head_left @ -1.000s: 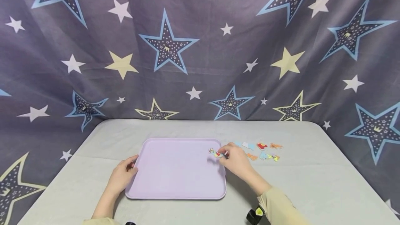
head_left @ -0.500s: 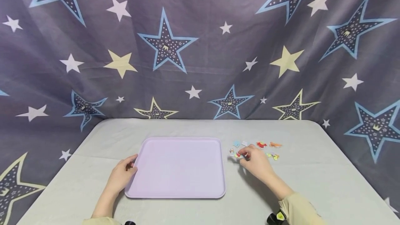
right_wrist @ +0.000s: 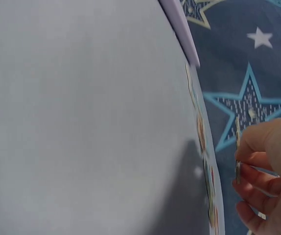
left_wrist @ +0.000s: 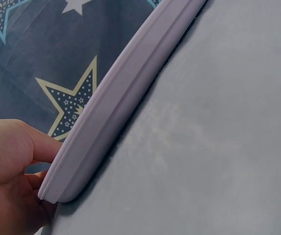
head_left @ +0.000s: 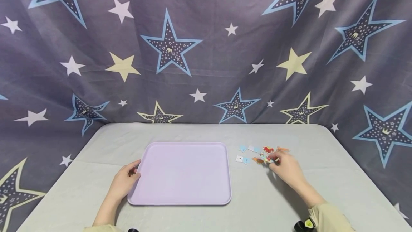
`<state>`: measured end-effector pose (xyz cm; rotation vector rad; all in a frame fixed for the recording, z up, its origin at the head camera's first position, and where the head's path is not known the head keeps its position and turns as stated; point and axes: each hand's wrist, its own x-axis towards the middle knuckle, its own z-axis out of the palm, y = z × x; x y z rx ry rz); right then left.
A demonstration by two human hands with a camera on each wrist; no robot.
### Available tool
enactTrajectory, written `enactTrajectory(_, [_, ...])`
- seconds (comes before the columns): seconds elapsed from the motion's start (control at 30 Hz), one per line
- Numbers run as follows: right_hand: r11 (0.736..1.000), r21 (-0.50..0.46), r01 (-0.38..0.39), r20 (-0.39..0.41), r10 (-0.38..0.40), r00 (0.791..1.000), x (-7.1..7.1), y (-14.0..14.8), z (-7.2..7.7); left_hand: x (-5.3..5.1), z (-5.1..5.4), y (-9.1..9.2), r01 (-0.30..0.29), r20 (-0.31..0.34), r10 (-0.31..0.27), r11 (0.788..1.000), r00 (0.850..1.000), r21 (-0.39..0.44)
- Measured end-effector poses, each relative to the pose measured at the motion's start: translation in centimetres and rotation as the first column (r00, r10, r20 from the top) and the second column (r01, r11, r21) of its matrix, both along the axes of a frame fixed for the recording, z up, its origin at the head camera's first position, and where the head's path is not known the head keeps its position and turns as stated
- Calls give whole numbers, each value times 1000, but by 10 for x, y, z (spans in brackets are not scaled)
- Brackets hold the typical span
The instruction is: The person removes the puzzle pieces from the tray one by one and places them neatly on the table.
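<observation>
My left hand (head_left: 124, 179) holds the left edge of a lilac tray (head_left: 180, 202). In the left wrist view, the thumb lies against the rim and the curled fingers sit by its corner. My right hand (head_left: 288, 169) pinches a thin, flat jigsaw piece (right_wrist: 238, 171) edge-on between thumb and fingertips. From the head view that piece shows small patches of red, yellow and white. Below and around it lie several cut-out puzzle pieces, among them a red one (head_left: 268, 149), an orange one (head_left: 257, 160) and a white-and-blue pair (head_left: 243, 159). The right fingers partly hide others.
A pale grey cloth (head_left: 193, 217) covers the table. Behind it hangs a dark curtain (head_left: 209, 81) printed with stars. More pieces, one light blue (head_left: 243, 148) and one white and blue (head_left: 253, 149), lie right of the tray's far corner.
Holding its piece, my right hand has moved right from above the tray's right edge to over the loose pieces. My left hand has stayed at the tray.
</observation>
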<state>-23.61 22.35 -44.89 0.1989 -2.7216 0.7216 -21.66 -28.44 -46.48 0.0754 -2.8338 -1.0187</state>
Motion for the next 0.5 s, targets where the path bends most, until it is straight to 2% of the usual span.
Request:
enactTrajectory(0.33, [998,34,56,-16,-56,998,3,37,-3,-1,-1,0,6,-11,-7,1000,1000,-11])
enactTrajectory(0.5, [995,61,80,12,-81,997,2,51,-5,-1,-1,0,-5,15,5,1000,1000,3])
